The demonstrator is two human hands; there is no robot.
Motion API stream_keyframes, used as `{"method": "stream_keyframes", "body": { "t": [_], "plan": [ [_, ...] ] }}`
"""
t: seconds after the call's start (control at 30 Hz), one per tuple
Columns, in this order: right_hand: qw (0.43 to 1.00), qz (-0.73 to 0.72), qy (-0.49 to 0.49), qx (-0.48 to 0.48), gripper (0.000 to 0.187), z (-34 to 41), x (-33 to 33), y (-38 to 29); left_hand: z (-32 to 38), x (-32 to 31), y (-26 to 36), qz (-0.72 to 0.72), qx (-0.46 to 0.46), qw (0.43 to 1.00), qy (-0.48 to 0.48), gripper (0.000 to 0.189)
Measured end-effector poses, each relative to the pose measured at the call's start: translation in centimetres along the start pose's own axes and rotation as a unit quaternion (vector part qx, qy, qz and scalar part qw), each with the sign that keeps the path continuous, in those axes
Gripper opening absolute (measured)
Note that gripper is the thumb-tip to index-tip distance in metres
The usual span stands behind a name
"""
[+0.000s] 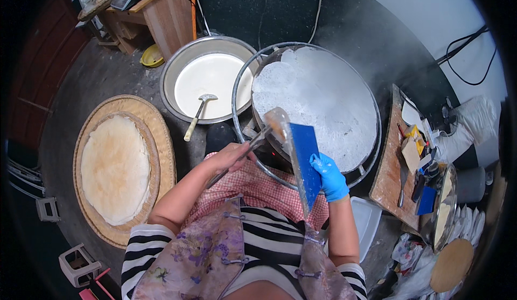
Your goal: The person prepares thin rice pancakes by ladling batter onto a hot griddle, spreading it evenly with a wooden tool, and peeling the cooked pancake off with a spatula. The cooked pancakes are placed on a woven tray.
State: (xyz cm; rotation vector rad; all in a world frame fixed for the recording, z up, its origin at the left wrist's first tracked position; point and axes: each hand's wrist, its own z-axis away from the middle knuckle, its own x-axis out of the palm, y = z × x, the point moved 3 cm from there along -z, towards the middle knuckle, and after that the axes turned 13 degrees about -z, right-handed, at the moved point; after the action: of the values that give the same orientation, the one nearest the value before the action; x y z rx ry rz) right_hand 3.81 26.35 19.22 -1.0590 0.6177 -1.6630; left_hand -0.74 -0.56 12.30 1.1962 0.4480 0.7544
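Note:
My bare left hand (pixel 232 157) grips the metal handle of a flat spatula (pixel 262 135), whose end looks blurred. That end is close to the blue scraper (pixel 305 156), and I cannot tell whether they touch. In a blue glove, my right hand (pixel 329 179) holds this scraper upright by its face, its pale, batter-smeared edge on the left. Both tools are over the near edge of a round griddle (pixel 266 140). A white, steaming sheet of batter (pixel 315 102) covers most of the griddle, and a metal ring (pixel 237 86) surrounds it.
At the griddle's left stands a metal basin (pixel 167 98) of white batter, with a pale-handled ladle (pixel 195 123) leaning in it. Round flatbread (pixel 115 166) lies on woven trays (pixel 87 215) at left. A wooden board (pixel 385 187) with tools stands at right, above a white plastic tray (pixel 363 223).

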Motion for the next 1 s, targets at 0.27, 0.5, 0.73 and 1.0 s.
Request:
{"method": "stream_keyframes", "body": {
  "t": [0.27,0.5,0.73,1.0],
  "plan": [
    [0.911,0.203,0.116,-0.339,0.032,3.8,2.0,-10.3,-0.5,-0.1,4.0,0.107,-0.056,0.991,0.054,0.033],
    [0.644,0.533,0.103,-0.538,0.022,2.3,4.3,-12.5,-1.0,0.5,6.1,0.139,-0.044,0.988,0.045,0.032],
    [0.616,0.635,0.086,-0.458,0.014,-4.5,2.6,-5.6,0.0,1.4,7.7,0.261,-0.024,0.965,-0.022,0.037],
    [0.587,0.695,0.002,-0.415,0.016,-7.2,1.8,0.7,3.6,-1.4,5.5,0.341,0.021,0.940,0.018,0.040]
  ]
}}
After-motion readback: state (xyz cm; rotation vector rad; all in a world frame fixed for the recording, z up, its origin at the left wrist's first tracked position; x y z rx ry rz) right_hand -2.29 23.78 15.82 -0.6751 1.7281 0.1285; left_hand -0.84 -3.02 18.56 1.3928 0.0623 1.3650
